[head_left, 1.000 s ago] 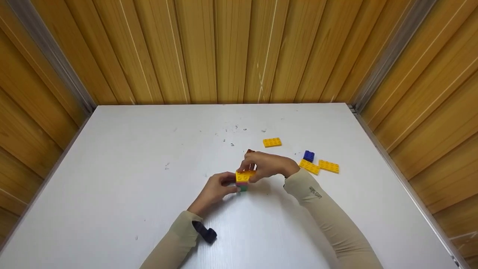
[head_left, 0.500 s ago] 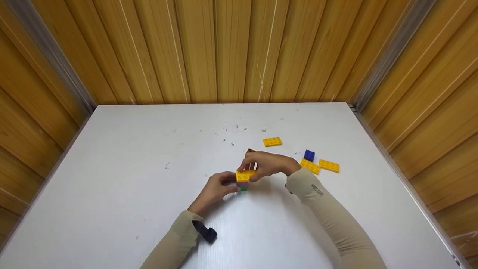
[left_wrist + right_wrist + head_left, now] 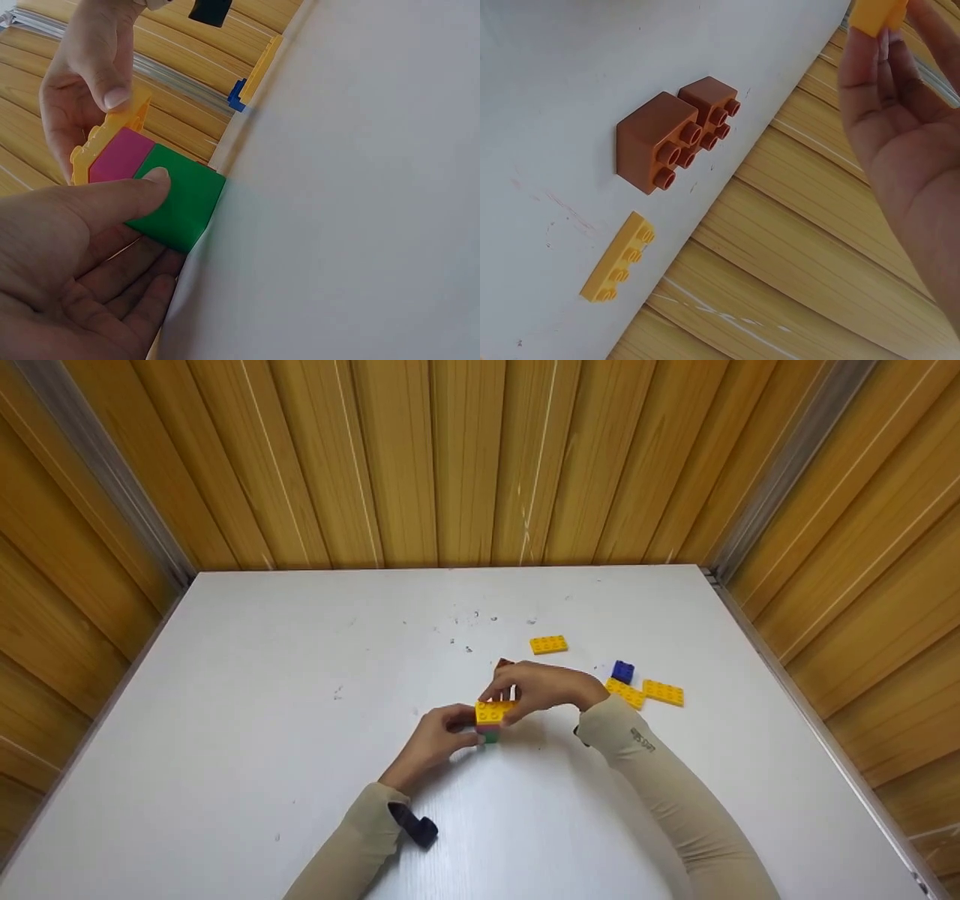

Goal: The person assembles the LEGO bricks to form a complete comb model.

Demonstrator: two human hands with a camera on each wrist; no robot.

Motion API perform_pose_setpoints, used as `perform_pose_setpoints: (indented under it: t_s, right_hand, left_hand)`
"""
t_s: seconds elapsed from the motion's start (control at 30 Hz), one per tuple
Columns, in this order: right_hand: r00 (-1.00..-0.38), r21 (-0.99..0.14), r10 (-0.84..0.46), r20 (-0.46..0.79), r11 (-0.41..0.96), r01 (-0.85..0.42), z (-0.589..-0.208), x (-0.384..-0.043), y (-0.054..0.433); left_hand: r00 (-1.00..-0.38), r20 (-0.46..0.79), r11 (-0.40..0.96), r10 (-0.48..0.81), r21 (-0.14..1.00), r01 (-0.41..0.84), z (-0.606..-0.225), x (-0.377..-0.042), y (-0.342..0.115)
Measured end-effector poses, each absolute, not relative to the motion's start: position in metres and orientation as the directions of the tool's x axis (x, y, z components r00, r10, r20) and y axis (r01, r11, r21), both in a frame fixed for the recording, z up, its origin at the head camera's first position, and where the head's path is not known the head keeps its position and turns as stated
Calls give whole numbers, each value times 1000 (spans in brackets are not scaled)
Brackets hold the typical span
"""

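Near the middle of the table, a small stack has a green brick (image 3: 187, 202) at the bottom, a pink brick (image 3: 120, 155) above it and a studded yellow piece (image 3: 491, 712) on top. My left hand (image 3: 435, 736) grips the green brick from the left, its thumb flat on the near face in the left wrist view. From above and the right, my right hand (image 3: 541, 686) pinches the yellow piece between thumb and fingers. In the left wrist view the yellow piece sits tilted against the pink brick, its far end sticking out past it.
Two brown bricks (image 3: 656, 142) stand just behind the right hand. Farther back lies a yellow plate (image 3: 548, 644). To the right are a blue brick (image 3: 622, 671) and two more yellow plates (image 3: 664, 692). Wood-patterned walls (image 3: 465, 465) enclose the white table (image 3: 262, 660).
The right forearm has shifted very slightly to the right. Both hands keep the same hold on the stack, which stays where it was.
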State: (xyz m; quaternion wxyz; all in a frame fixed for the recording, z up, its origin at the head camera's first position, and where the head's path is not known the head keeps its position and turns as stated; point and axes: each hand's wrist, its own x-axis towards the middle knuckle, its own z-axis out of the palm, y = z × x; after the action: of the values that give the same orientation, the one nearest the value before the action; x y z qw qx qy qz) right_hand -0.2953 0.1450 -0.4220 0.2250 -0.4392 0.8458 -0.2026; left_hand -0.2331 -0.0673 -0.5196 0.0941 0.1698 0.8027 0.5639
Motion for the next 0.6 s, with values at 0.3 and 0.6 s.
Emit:
perform_pose_setpoints:
  t_s: [0.3,0.6]
  right_hand:
    - [-506,-606,-846,-170,494,-623,-420,-301,151]
    - [-576,-652,-802,-154,521,-551,-420,-307,163]
  left_hand:
    - [-926,40,278,375,948,153,-519,-233,-67]
    - [-928,19,316,373,937,147,-519,-234,-68]
